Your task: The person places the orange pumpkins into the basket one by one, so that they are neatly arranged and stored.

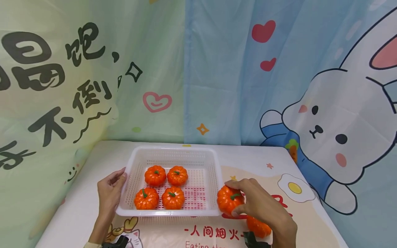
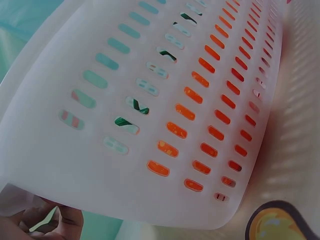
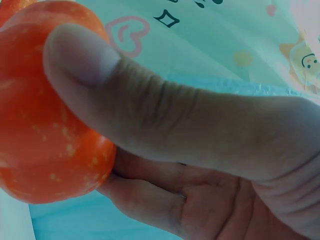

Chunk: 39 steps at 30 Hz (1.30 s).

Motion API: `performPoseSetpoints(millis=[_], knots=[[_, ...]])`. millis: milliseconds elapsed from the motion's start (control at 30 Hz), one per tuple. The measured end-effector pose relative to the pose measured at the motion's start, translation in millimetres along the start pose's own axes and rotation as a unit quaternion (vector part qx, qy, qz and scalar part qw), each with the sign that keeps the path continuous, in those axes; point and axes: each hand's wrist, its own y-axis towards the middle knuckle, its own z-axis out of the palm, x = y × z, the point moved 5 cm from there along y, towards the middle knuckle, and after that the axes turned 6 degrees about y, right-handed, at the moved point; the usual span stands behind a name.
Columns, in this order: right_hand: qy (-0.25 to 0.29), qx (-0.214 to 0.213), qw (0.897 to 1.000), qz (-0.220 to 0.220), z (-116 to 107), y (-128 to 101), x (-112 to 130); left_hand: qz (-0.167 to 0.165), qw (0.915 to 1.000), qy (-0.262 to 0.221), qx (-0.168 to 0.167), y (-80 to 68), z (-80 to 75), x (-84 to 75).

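Observation:
A white plastic basket [image 1: 170, 213] with slotted walls stands on the table, several small orange pumpkins [image 1: 173, 198] with green stems sitting in its left and middle part. My left hand [image 1: 109, 194] grips the basket's left rim, with curled fingers [image 2: 70, 222] at the rim's corner in the left wrist view. Beside the basket's right wall, my right hand [image 1: 258, 201] holds another orange pumpkin [image 1: 227, 199] between thumb and fingers. In the right wrist view the thumb [image 3: 90, 60] lies across that pumpkin [image 3: 60, 150]. One more pumpkin [image 1: 258, 227] rests on the table, partly hidden below my right wrist.
The table [image 1: 80, 193] carries a printed cover with a fried egg [image 1: 294, 187], a cat and red lettering. Behind it hangs a curtain [image 1: 214, 75] printed with hearts, dark characters and a big white rabbit [image 1: 338, 127].

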Motion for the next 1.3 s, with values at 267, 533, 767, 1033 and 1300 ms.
performPoseSetpoints(millis=[267,533,767,1033,1300], knots=[[-0.005,0.005,0.999,-0.043,3.0,8.3,16.2,0.000,1.0000,-0.004,0.003,-0.6,-0.7,-0.4],[-0.021,0.017,0.997,-0.066,10.8,20.2,24.2,0.001,1.0000,-0.004,0.006,-0.8,1.0,-0.2],[-0.019,0.029,0.996,-0.081,17.6,24.3,27.9,0.003,0.9999,-0.011,0.011,-0.9,1.3,-1.2],[-0.011,0.041,0.995,-0.086,26.9,33.9,32.8,-0.002,0.9999,-0.006,0.011,-0.5,0.6,1.8],[-0.001,0.047,0.993,-0.109,40.9,46.7,31.1,0.002,0.9997,-0.018,0.015,0.2,-0.3,3.2]])
